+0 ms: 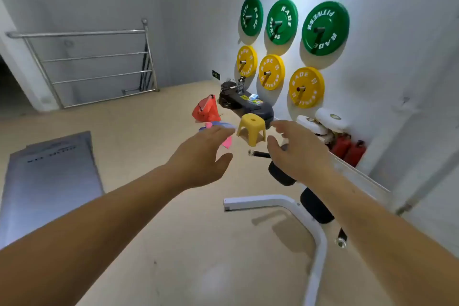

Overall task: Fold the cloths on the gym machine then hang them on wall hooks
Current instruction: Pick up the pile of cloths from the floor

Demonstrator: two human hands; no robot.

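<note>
An orange-red cloth (205,110) is bunched up in the middle distance, with a bluish cloth (218,125) and a pink cloth (227,142) under it. What they rest on is hidden behind my left hand (202,156). That hand is stretched out toward them, fingers spread, holding nothing and just short of the pile. My right hand (299,150) is also open and empty, held out to the right of the cloths above the white gym machine frame (293,204). No wall hooks can be made out.
A yellow plastic stool (251,128) stands just behind my hands. Green, yellow and orange weight plates (325,28) hang on pegs on the right wall. A dark case with a bottle (246,104) lies by the wall. A grey mat (47,181) lies at left, a steel railing (99,67) behind.
</note>
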